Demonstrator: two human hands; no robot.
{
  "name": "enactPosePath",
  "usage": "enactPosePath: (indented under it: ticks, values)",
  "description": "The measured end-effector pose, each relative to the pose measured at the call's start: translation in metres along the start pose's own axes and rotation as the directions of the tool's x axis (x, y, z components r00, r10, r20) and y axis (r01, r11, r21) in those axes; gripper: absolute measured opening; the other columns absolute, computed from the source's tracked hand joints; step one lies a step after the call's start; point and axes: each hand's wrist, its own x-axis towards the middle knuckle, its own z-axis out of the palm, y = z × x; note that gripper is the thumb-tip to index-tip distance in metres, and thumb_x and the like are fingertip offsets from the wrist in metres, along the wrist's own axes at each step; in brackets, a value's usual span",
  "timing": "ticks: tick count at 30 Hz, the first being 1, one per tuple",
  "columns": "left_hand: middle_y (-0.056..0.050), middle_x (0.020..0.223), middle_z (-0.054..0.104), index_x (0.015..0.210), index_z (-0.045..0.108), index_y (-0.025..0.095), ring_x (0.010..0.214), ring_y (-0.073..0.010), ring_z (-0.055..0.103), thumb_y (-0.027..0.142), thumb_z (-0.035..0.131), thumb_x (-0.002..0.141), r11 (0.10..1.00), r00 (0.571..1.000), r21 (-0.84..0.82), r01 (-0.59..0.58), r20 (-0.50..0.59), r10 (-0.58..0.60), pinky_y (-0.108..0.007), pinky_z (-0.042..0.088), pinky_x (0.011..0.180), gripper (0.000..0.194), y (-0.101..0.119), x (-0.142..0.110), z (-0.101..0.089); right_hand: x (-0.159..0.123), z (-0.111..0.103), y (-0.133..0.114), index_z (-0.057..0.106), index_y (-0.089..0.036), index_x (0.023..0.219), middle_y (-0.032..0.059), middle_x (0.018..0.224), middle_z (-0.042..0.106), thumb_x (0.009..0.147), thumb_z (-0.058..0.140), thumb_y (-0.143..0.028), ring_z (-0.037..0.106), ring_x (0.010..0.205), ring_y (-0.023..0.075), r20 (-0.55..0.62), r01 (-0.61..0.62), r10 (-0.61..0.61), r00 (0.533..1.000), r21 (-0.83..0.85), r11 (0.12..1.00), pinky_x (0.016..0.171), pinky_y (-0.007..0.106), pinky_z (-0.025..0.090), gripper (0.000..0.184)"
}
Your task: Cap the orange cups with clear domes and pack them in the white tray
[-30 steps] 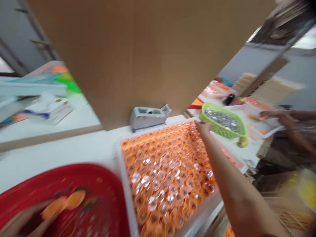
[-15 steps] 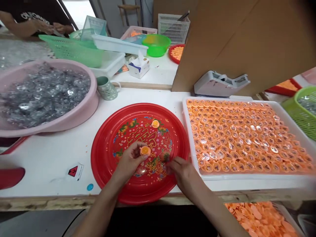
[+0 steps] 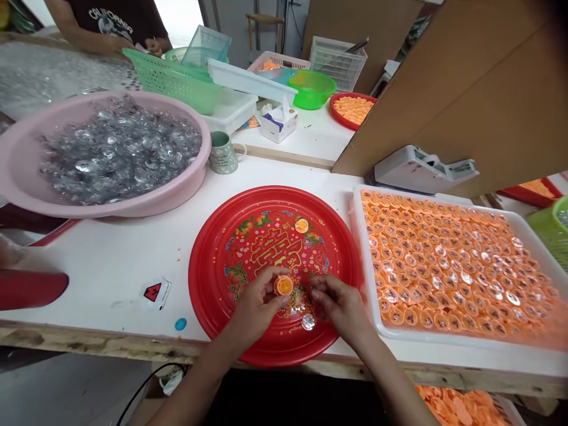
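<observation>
My left hand [image 3: 257,305] pinches a small orange cap [image 3: 284,286] over the red patterned tray [image 3: 213,260]. My right hand [image 3: 339,305] hovers beside it, fingers curled together over a clear plastic lid [image 3: 308,322] that lies on the tray; whether the fingers grip anything is unclear. Another orange cap [image 3: 302,225] lies alone toward the tray's far side. Right of the tray stands a white tray [image 3: 381,325] packed with several rows of orange caps topped with clear lids.
A pink basin [image 3: 18,165] of clear lids sits at the left, a mug [image 3: 222,152] behind the red tray. Green and white baskets [image 3: 177,83], a tissue box [image 3: 278,122] and a tape dispenser [image 3: 421,171] stand farther back. Another person [image 3: 110,23] works at far left. A cardboard panel [image 3: 465,89] rises at right.
The view swung from the right side back down to the red tray. My right hand came back from the white tray's far corner to the red tray, close to my left hand holding the cap.
</observation>
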Motion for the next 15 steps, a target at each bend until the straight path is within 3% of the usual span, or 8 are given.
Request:
enactPosePath:
  ticks: [2, 4, 10, 15]
  values:
    - [-0.001, 0.092, 0.067, 0.102, 0.058, 0.021, 0.085, -0.0169, 0.064, 0.017, 0.061, 0.076, 1.0, 1.0, 0.017, -0.025, -0.009, 0.025, -0.027, 0.052, 0.072, 0.027, 0.003, -0.001, 0.001, -0.003, 0.001, -0.007, 0.061, -0.022, 0.094, 0.0008, 0.073, 0.067, 0.082, 0.067, -0.033, 0.063, 0.063, 0.0158, 0.085, -0.103, 0.078, 0.993, 0.348, 0.932, 0.056, 0.026, 0.048, 0.017]
    - [-0.001, 0.089, 0.067, 0.097, 0.059, 0.02, 0.085, -0.0171, 0.064, 0.015, 0.061, 0.074, 0.997, 0.999, 0.064, -0.05, -0.009, 0.051, -0.027, 0.052, 0.075, 0.023, 0.006, -0.001, 0.002, -0.006, 0.002, -0.016, 0.059, -0.022, 0.092, -0.0011, 0.069, 0.066, 0.078, 0.074, -0.037, 0.062, 0.059, 0.0136, 0.145, -0.151, 0.086, 0.986, 0.536, 0.831, 0.053, 0.023, 0.047, 0.025]
    - [0.0, 0.085, 0.068, 0.095, 0.061, 0.02, 0.083, -0.018, 0.065, 0.015, 0.061, 0.072, 0.994, 0.998, 0.103, -0.046, 0.043, 0.042, -0.028, 0.053, 0.074, 0.023, 0.01, 0.001, 0.01, -0.011, 0.001, -0.021, 0.058, -0.02, 0.09, 0.0014, 0.071, 0.07, 0.078, 0.076, -0.033, 0.063, 0.06, 0.0129, 0.144, -0.123, 0.04, 0.989, 0.628, 0.769, 0.058, 0.024, 0.05, 0.025]
    - [0.0, 0.088, 0.07, 0.094, 0.062, 0.02, 0.086, -0.0181, 0.066, 0.014, 0.063, 0.071, 0.994, 0.999, 0.109, -0.008, 0.035, 0.004, -0.029, 0.053, 0.077, 0.024, 0.012, 0.001, 0.015, -0.013, 0.0, -0.018, 0.059, -0.019, 0.085, -0.0011, 0.074, 0.068, 0.074, 0.08, -0.025, 0.057, 0.062, 0.0088, 0.13, -0.143, 0.07, 0.989, 0.717, 0.682, 0.057, 0.019, 0.044, 0.025]
